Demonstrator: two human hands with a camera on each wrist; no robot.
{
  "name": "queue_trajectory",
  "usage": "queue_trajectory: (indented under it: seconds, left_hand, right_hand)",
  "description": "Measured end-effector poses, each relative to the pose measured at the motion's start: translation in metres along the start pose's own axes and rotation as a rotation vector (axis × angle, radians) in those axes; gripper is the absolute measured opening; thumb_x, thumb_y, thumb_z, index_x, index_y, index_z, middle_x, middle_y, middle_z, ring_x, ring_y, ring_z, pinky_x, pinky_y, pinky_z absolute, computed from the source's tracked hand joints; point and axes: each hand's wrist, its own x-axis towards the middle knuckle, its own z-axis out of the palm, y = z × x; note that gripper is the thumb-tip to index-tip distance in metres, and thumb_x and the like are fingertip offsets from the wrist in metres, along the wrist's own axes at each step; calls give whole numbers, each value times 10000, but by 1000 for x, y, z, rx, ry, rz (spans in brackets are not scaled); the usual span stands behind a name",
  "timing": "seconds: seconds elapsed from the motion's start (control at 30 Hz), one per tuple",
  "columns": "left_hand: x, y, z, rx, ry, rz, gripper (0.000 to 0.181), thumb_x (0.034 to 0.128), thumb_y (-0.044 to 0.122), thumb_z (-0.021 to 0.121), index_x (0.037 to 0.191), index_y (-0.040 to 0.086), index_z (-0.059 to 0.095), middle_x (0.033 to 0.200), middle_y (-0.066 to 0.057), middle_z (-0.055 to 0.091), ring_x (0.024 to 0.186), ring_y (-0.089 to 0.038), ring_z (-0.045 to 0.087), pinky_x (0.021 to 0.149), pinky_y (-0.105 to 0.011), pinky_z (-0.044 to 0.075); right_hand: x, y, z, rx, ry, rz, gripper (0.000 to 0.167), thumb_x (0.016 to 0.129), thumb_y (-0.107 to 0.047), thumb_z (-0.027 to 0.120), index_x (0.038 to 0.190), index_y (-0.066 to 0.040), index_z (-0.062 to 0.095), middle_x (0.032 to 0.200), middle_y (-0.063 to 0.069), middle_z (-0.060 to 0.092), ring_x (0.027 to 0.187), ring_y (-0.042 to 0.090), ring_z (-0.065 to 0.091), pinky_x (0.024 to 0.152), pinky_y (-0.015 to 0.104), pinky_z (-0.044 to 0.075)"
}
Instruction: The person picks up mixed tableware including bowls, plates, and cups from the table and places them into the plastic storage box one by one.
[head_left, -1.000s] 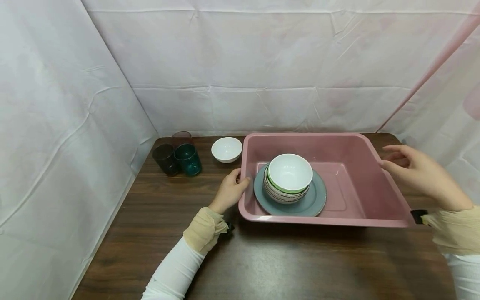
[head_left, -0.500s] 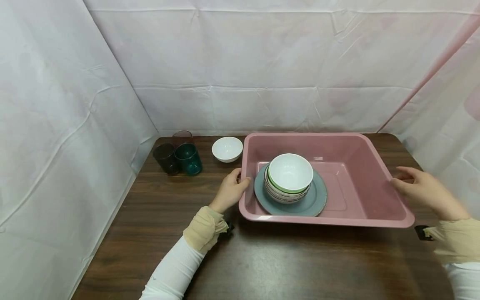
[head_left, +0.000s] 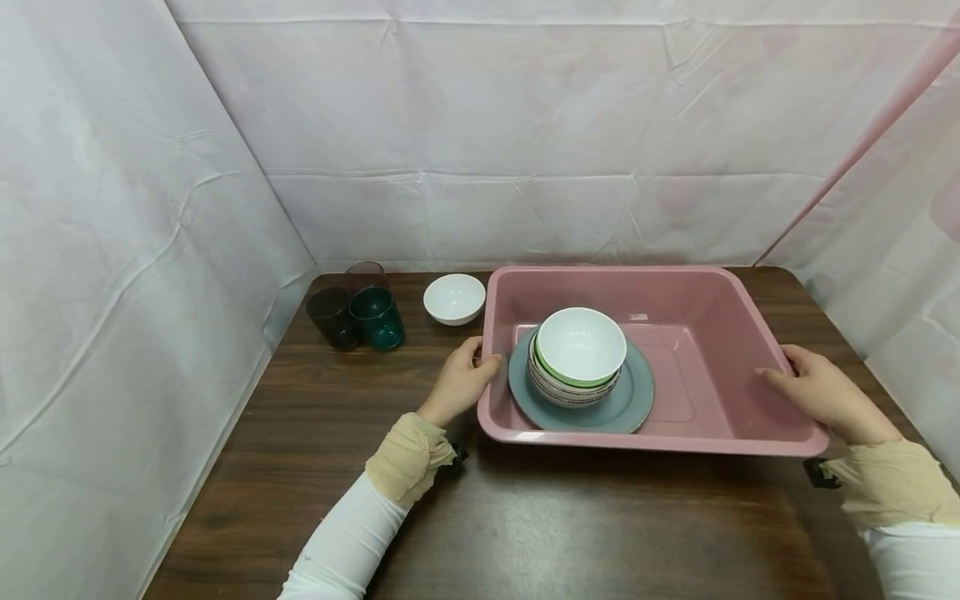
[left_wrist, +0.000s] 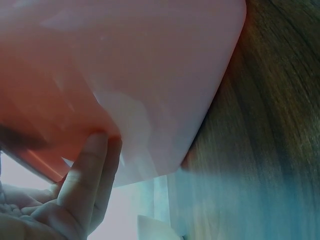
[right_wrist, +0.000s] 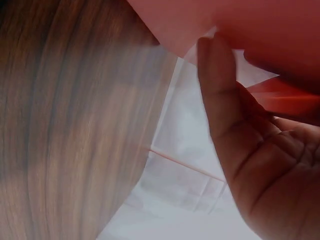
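A pink tub (head_left: 630, 442) stands on the table with a blue-grey plate (head_left: 639, 392) in its left part. On the plate is a stack of bowls with a white bowl (head_left: 582, 343) on top. My left hand (head_left: 459, 382) grips the tub's left rim, thumb inside; in the left wrist view its fingers (left_wrist: 85, 180) lie against the tub's outer wall (left_wrist: 165, 75). At the right rim my right hand (head_left: 828, 396) has its thumb over the inside and its fingers outside, and the right wrist view shows the fingers (right_wrist: 217, 80) touching the outer wall (right_wrist: 175, 25).
Several tumblers, among them a teal one (head_left: 377, 318) and a dark one (head_left: 333, 318), stand at the table's back left. A small white bowl (head_left: 454, 299) sits just left of the tub's back corner. White cloth (head_left: 480, 133) hangs behind the wooden table (head_left: 315, 467).
My right hand has moved toward the near right corner of the tub and taken hold of its right rim. The left hand and the tub have hardly moved.
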Motion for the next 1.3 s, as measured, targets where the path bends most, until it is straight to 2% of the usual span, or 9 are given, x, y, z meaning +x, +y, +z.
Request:
queue_trajectory:
  seconds: [0.23,0.37,0.5,0.6,0.73,0.83,1.03,1.2,1.3]
  left_hand:
    - [3,-2,-4,9,-9,10,418,924,244,630,1242,-21,574,1004,-139,648,860,-189,609,718,-269,527]
    - [7,-1,-11,12,15,-9,459,931,297,639,1269,-3,557,1124,-163,656,989,-251,640,835,-344,550]
    - [16,0,-25,29,84,-78,575,953,355,593,1371,-15,455,1300,-204,577,1162,-324,606,979,-435,497]
    - [25,-1,-37,53,144,-139,647,952,367,572,1423,-26,366,1360,-224,493,1218,-348,564,1005,-461,470]
    - [39,-5,-50,97,217,-171,692,940,341,565,1452,-41,298,1385,-235,422,1245,-352,508,1029,-463,443]
    - [48,-9,-55,141,246,-186,721,934,337,563,1463,-58,272,1412,-256,392,1280,-363,454,1080,-476,399]
    - [65,-16,-57,183,261,-253,786,917,343,568,1481,-86,226,1474,-314,317,1364,-390,364,1151,-490,325]
    - [76,-25,-52,187,256,-310,813,918,359,560,1495,-74,185,1483,-316,272,1356,-415,364,1138,-503,341]
    - [82,-29,-50,179,267,-330,793,921,358,549,1483,-78,199,1462,-320,293,1339,-424,383,1131,-504,349]
  right_hand:
    - [0,1,2,-3,33,-13,484,990,-238,527,1273,150,469,979,255,652,670,-15,548,592,225,458]
    - [0,0,3,5,34,-12,487,988,-237,528,1280,148,469,1002,270,646,673,-14,553,594,226,464]
    - [1,0,4,9,38,-7,495,983,-238,531,1285,149,464,1007,283,644,674,-7,558,591,231,469]
    - [1,-1,4,-5,47,-9,490,978,-244,540,1271,143,478,1003,283,644,679,-1,550,593,228,461]
    - [0,-1,4,-20,56,-11,476,973,-245,549,1249,139,494,989,276,646,682,7,543,593,226,453]
    - [0,-1,4,-23,58,-12,469,971,-240,550,1242,140,497,981,272,648,679,10,542,590,227,452]
    - [0,-2,4,-8,52,-10,470,971,-228,548,1247,148,490,998,281,641,683,0,542,592,226,457]
    - [0,-2,4,-10,56,-10,458,967,-221,553,1238,144,501,1012,289,637,695,-2,536,597,224,454]
    - [0,-1,4,-15,60,-14,443,966,-215,552,1226,141,510,1013,290,636,698,1,534,597,224,453]
